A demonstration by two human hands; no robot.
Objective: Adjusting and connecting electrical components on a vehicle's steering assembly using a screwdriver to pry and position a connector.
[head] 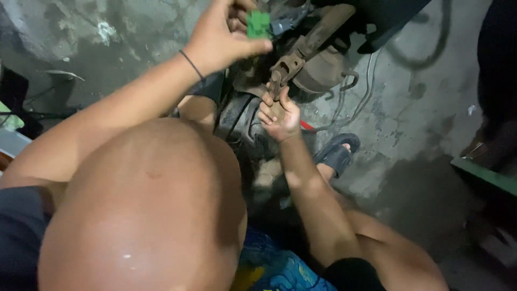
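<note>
Left hand, far centre, pinches one small green plastic block in closed fingers, lifted beside the machine, likely to keep it off the dirty concrete floor. Right hand wraps its fingers on one rusty metal bracket just below, seemingly steadying it.

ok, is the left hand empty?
No, the left hand pinches a small green block between its fingertips, raised beside the rusty metal bracket that the right hand touches.
</note>
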